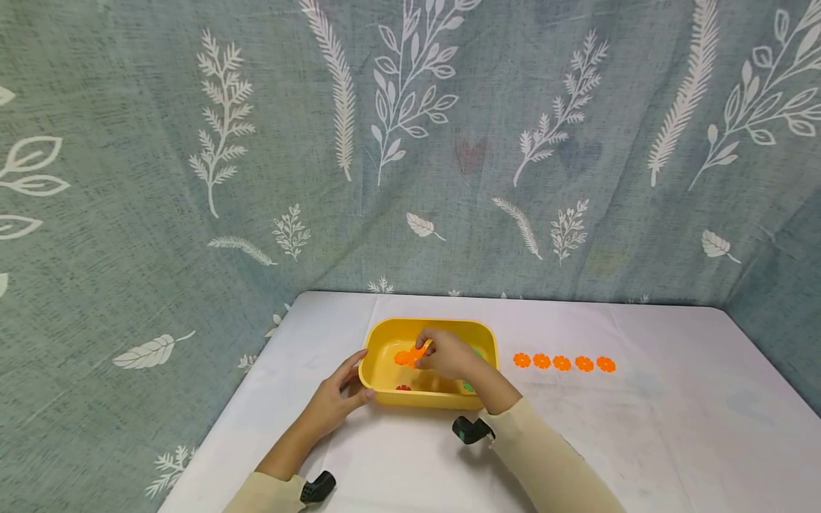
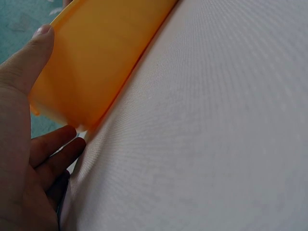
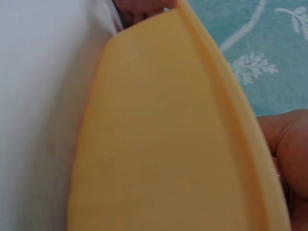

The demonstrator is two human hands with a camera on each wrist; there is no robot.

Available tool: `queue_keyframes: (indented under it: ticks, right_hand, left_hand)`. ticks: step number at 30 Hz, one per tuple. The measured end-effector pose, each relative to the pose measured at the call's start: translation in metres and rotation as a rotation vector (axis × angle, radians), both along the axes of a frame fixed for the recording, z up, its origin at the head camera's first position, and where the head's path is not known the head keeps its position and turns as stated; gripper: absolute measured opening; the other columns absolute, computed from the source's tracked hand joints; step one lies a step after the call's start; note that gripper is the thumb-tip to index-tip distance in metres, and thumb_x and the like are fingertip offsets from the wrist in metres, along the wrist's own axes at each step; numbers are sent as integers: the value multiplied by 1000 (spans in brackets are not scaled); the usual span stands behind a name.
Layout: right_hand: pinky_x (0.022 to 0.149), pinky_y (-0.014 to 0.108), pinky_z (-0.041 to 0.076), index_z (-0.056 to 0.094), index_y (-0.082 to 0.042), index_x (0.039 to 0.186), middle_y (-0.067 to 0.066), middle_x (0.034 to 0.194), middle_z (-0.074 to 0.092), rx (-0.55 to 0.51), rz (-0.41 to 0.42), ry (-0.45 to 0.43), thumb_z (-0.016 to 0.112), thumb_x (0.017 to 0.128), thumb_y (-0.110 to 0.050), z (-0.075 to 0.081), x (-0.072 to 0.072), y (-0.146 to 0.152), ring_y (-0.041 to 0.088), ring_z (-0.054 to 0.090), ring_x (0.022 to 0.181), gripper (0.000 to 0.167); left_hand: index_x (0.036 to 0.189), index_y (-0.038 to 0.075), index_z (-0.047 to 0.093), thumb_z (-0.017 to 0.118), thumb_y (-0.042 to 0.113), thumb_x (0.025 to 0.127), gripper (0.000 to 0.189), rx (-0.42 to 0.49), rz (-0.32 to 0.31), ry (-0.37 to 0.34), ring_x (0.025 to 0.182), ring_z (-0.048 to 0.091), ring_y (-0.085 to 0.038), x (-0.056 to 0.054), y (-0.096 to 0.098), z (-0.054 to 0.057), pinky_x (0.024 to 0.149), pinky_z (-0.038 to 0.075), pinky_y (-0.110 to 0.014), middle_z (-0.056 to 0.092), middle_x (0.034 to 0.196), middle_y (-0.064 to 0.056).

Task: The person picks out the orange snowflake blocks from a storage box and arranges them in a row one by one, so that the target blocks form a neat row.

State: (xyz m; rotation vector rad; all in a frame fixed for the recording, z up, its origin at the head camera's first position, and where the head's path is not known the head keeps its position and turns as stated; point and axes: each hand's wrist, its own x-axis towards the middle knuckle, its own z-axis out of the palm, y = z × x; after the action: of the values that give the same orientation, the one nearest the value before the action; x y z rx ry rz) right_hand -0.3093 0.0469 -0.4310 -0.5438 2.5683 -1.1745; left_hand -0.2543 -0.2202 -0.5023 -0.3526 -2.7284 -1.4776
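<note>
A yellow plastic tub [image 1: 423, 400] stands on the white-covered table. My left hand [image 1: 333, 400] grips its left end, thumb at the front corner and a forefinger up at the rim; the left wrist view shows the thumb [image 2: 41, 48] against the tub wall. Reaching over the front rim, my right hand [image 1: 449, 354] pinches an orange notched disc [image 1: 415, 354] inside the tub. Another orange disc [image 1: 401, 358] is just left of it. A red disc [image 1: 403, 388] and green discs [image 1: 469, 387] lie in the tub, partly hidden by the rim and my right arm.
Several orange notched discs [image 1: 561, 363] lie in a row on the table, right of the tub. A grey-green curtain with white leaf prints [image 1: 410, 235] hangs behind the table [image 1: 673, 427] and along its sides. Dark wrist devices [image 1: 472, 430] are at both sleeves.
</note>
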Motion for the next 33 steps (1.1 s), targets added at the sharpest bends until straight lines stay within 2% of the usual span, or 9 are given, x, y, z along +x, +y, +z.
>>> queue_keyframes:
  ticks: [2, 3, 7, 9, 10, 14, 21, 33]
  right_hand:
    - [63, 31, 45, 60, -9, 106, 5, 85, 59, -17, -2, -13, 75, 87, -15, 2, 0, 6, 20, 54, 74, 25]
    - [63, 31, 45, 60, -8, 107, 5, 85, 59, -22, -7, -20, 75, 87, -15, 4, 1, 10, 21, 54, 75, 26]
    - [58, 29, 44, 60, -6, 109, 7, 84, 59, -51, -19, -51, 74, 87, -14, 10, 2, 22, 20, 51, 69, 27]
    - [58, 29, 44, 60, -7, 108, 6, 84, 59, -49, -26, -40, 74, 87, -14, 12, 2, 29, 19, 52, 68, 26]
    - [57, 29, 44, 60, -8, 107, 6, 84, 59, -50, -30, -34, 74, 87, -15, 13, 1, 33, 19, 52, 67, 26]
    - [63, 31, 47, 60, -11, 105, 4, 84, 60, -30, -64, 5, 75, 87, -16, 16, 0, 45, 21, 55, 72, 24]
    - [62, 30, 47, 60, -10, 104, 6, 85, 60, -54, -117, -2, 74, 86, -9, 22, 2, 66, 22, 54, 75, 23]
    - [63, 31, 45, 59, -8, 107, 6, 86, 59, -41, -181, 8, 74, 87, -12, 21, 7, 103, 21, 53, 75, 25]
  left_hand:
    - [149, 38, 35, 77, 46, 81, 81, 1, -2, 4, 132, 45, -26, 0, 0, -1, 111, 24, -57, 58, 134, -5]
    - [150, 35, 35, 77, 44, 81, 81, 4, -3, -2, 132, 45, -27, 2, 1, 4, 110, 24, -58, 58, 134, -7]
    - [150, 36, 35, 77, 45, 81, 81, 0, 7, -12, 132, 44, -27, 2, 1, 4, 110, 24, -57, 58, 134, -7]
    - [150, 35, 35, 77, 45, 81, 82, 0, 10, -16, 132, 44, -27, 2, 1, 4, 110, 24, -58, 57, 135, -8]
    - [149, 38, 35, 77, 47, 80, 82, -2, 15, -13, 132, 44, -26, 0, -1, 0, 110, 24, -57, 57, 135, -6]
    - [149, 36, 36, 78, 47, 80, 82, 0, 17, -9, 132, 44, -27, 0, 0, 1, 110, 25, -58, 58, 135, -6]
    - [150, 36, 36, 77, 47, 80, 81, -2, 19, -11, 133, 43, -27, 0, 0, 0, 110, 24, -58, 57, 135, -6]
    - [148, 42, 35, 78, 49, 79, 82, -7, 31, -28, 134, 42, -26, 0, 1, 0, 110, 24, -58, 55, 138, -6]
